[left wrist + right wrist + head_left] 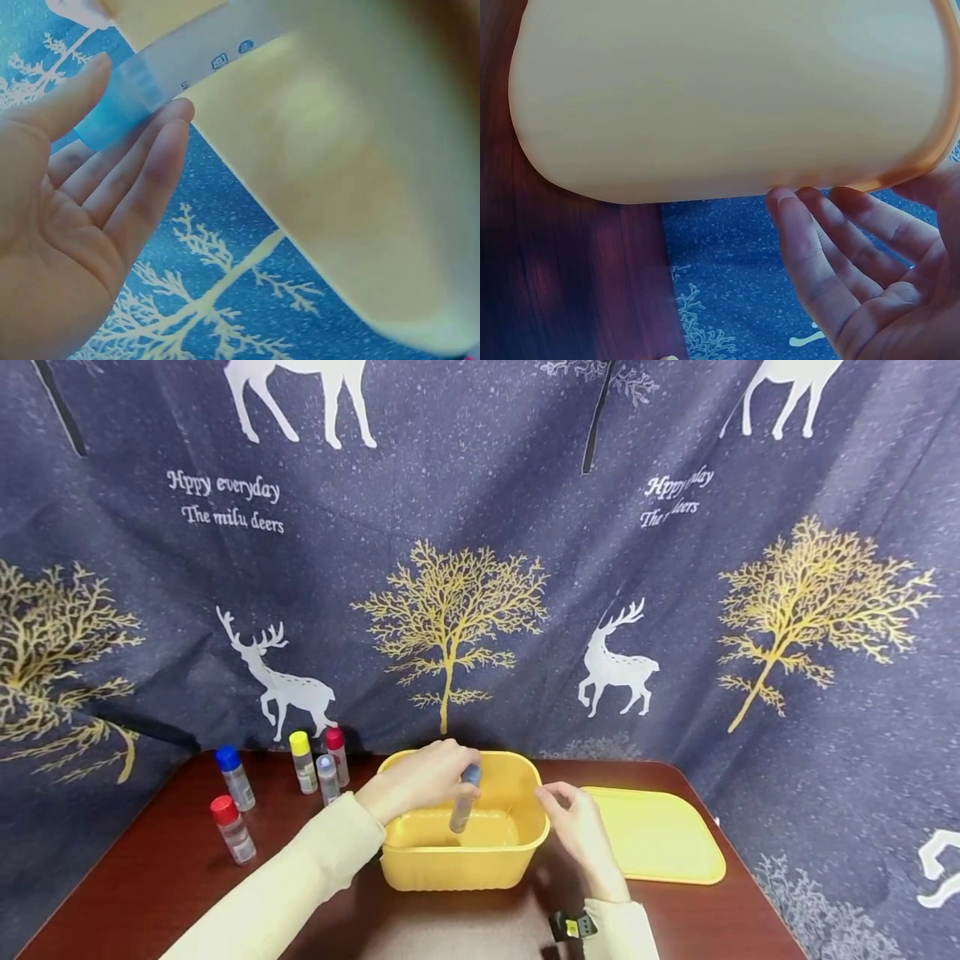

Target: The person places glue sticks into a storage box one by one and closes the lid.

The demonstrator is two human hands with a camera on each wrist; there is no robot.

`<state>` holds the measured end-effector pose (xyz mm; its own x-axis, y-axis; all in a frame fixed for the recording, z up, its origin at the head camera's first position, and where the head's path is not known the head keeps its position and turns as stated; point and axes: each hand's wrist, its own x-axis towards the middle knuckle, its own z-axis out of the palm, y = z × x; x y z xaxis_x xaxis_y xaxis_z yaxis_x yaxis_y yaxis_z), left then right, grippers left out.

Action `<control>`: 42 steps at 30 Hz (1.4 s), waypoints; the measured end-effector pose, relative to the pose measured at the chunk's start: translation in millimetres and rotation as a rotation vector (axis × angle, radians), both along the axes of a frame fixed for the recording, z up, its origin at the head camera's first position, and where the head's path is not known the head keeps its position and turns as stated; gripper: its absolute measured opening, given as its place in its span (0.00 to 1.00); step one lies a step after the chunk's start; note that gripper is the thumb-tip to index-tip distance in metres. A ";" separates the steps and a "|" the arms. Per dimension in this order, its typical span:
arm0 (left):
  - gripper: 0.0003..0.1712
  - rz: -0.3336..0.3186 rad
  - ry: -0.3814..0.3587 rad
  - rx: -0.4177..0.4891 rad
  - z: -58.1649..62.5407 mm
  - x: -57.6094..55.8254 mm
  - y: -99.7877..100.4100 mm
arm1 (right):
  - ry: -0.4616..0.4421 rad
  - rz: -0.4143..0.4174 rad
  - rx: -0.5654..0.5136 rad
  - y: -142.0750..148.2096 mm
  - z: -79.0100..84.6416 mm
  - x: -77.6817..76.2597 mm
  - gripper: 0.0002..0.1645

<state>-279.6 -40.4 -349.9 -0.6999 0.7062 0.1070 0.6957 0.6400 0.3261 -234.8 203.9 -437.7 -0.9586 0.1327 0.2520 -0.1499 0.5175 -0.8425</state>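
Note:
My left hand (429,778) reaches into the mouth of a yellow plastic bin (459,868) and holds a small clear bottle (461,814) by its blue cap (471,774). The bottle hangs tilted, its base pointing down inside the bin. In the left wrist view the cap (116,105) lies between thumb and fingers, with small print on the bottle (214,56). At the bin's right end, my right hand (579,828) holds the rim. Its fingertips (799,221) meet the bin's outer wall (705,112) in the right wrist view.
Several capped bottles stand at the table's left: blue-capped (236,778), red-capped (233,829), yellow-capped (303,762), dark-red-capped (337,756) and pale-blue-capped (327,779). A yellow lid (652,835) lies flat to the bin's right. A printed cloth (480,485) hangs behind the table.

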 end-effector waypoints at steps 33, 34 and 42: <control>0.13 -0.050 0.009 -0.200 14.4 -24.2 48.6 | 0.006 0.001 0.007 2.2 3.4 -2.0 0.13; 0.13 -0.053 0.011 -0.197 13.6 -25.9 49.0 | 0.008 0.004 0.006 2.0 3.5 -2.1 0.13; 0.12 -0.066 0.004 -0.194 7.3 -33.6 54.3 | 0.007 0.008 0.002 1.3 2.5 -0.7 0.14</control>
